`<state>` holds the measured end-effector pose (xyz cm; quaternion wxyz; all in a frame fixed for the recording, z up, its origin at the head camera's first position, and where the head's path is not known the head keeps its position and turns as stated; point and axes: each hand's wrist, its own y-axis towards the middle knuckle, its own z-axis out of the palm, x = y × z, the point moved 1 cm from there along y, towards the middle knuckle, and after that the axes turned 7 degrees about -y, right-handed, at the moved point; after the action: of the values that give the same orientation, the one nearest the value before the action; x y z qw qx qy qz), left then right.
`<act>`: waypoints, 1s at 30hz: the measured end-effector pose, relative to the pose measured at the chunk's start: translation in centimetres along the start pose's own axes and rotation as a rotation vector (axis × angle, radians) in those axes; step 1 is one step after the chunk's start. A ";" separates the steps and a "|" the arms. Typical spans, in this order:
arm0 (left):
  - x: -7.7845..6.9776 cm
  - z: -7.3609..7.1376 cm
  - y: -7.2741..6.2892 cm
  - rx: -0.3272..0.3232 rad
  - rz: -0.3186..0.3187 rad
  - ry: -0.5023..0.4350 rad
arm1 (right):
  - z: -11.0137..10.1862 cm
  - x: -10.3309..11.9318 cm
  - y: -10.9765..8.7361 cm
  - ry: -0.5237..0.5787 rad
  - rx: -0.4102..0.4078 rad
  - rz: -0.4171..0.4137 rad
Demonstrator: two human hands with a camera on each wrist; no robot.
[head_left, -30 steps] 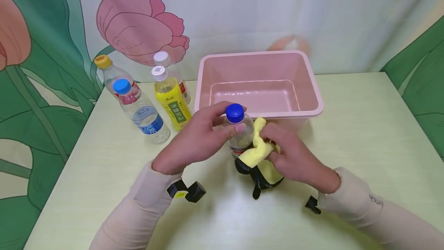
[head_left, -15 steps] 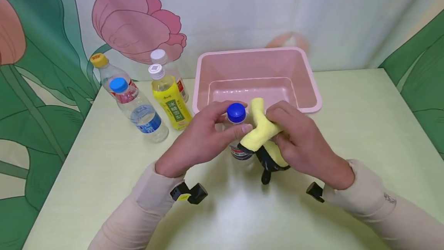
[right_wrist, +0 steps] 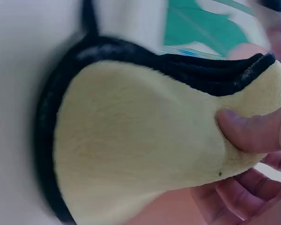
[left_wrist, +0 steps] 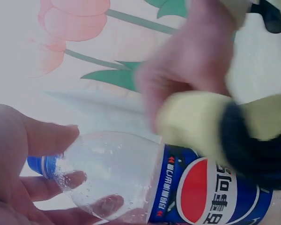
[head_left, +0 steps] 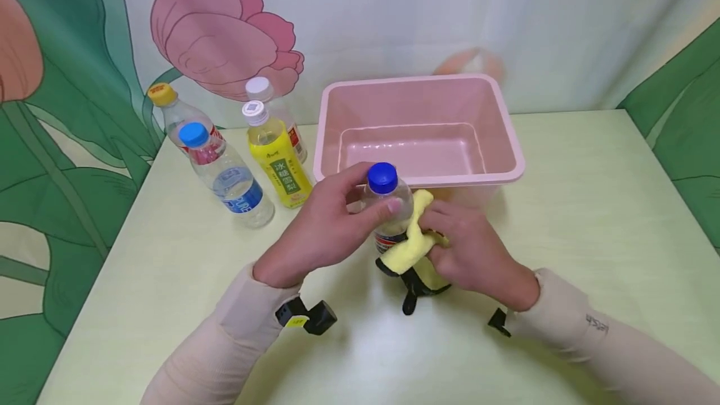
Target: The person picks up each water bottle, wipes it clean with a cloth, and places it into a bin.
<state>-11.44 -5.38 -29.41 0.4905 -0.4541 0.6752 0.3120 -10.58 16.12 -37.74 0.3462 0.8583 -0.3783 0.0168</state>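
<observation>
My left hand [head_left: 343,217] grips a clear plastic bottle [left_wrist: 112,168] around its upper part, just below the blue cap [head_left: 382,178]. The bottle stands upright in front of the tub and carries a blue label with a red and white emblem. In my right hand [head_left: 472,245] is a bunched yellow cloth [right_wrist: 136,131] with black edging and a black hanging loop [head_left: 410,302]. Thumb and fingers pinch the cloth, which lies against the bottle's side near the label. Part of the bottle's lower half is hidden behind the cloth in the head view.
A pink plastic tub [head_left: 422,181] stands behind the hands. Several bottles are grouped at the left: a yellow-labelled bottle [head_left: 281,167], a blue-capped bottle [head_left: 239,189], a yellow-capped bottle [head_left: 182,114] and a white-capped bottle [head_left: 292,133]. A printed curtain [head_left: 394,17] hangs behind the table.
The right hand has moved the cloth up along the bottle and then back down. My left hand keeps its grip on the bottle in nearly the same spot.
</observation>
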 end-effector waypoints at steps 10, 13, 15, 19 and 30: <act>0.4 -0.6 0.2 0.056 -0.029 -0.041 | 0.4 -0.8 -1.5 -0.115 0.464 0.020; 0.3 -0.8 0.1 0.091 -0.024 -0.033 | -2.7 -0.1 -0.2 0.026 0.285 0.006; 0.1 -1.0 -0.1 0.109 -0.009 -0.019 | -4.7 0.5 0.9 0.129 0.105 -0.026; -0.1 -1.1 -0.1 0.133 -0.007 -0.014 | -6.7 1.3 2.9 0.241 -0.116 -0.080; 0.6 0.3 -0.2 0.022 -0.009 -0.086 | -2.0 -0.2 0.9 0.087 0.216 -0.051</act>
<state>-11.18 -5.40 -30.08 0.5254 -0.4380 0.6549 0.3213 -10.91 17.04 -35.76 0.2682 0.8984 -0.3369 0.0857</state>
